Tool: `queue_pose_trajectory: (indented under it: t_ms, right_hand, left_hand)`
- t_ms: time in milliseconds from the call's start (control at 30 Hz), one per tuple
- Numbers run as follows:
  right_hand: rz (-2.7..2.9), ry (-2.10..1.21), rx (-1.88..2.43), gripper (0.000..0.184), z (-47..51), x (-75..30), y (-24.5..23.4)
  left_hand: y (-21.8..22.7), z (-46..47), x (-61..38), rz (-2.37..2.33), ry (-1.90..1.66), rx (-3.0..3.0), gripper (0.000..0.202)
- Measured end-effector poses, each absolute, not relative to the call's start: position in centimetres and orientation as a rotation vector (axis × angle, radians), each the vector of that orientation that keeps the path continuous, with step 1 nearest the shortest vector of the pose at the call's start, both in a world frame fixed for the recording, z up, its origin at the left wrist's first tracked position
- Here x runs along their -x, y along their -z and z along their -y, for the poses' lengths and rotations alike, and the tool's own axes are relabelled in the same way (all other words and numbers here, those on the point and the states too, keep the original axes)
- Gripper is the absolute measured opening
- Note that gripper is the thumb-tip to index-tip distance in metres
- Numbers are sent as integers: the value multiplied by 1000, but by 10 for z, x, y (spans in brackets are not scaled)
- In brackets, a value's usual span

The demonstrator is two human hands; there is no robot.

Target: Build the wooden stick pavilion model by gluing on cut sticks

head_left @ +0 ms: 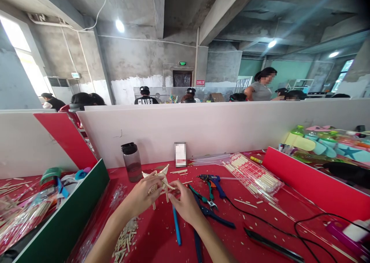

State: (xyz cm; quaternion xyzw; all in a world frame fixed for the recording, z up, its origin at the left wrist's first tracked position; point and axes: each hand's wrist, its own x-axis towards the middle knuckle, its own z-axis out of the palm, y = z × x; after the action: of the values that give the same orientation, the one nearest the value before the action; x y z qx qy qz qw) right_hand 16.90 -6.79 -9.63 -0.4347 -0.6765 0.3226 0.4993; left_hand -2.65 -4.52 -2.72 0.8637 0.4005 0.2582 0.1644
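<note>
Because the small stick model [165, 182] is made of such thin bits of wood, it could bend or snap if the fingers squeeze too hard. It is up off the red desk [156, 240], between the two hands. The left hand [142, 195] has its fingers curled over the model, pinching it. The right hand [185, 205] has its thumb and pointing finger a bit apart, close to a stick that pokes out; whether they grip it is too hard to tell. If one hand pulls while the other holds, a stick might come off.

Past the fingers, to the right, lies a glue gun [221, 190]. Its tip could burn skin if it is hot, but heat does not show. Its black cord [260, 218] could snag on an arm and drag it. Just right of the fingers, green-handled nippers [212, 193] could poke a knuckle.

The left fingers hide much of the model, so its full shape and its joints cannot be made out. The right arm covers part of a blue-handled tool [219, 218], and the left arm covers some of the cut stick bits [125, 236], nearer the body than the fingers.
</note>
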Motion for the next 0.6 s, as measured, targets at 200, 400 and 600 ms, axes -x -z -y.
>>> queue_pose_trajectory:
  t_ms: [200, 400, 600]
  right_hand:
    - [1609, -818, 1008, 17, 68, -167, 99]
    - [1587, -838, 1005, 20, 68, -166, 103]
    - [1550, -856, 1049, 25, 67, -162, 109]
  left_hand:
    - [29, 45, 26, -1074, -732, -2586, 24]
    - [27, 46, 28, -1131, -624, -2643, 24]
    - [16, 56, 32, -1221, -679, -2758, 18]
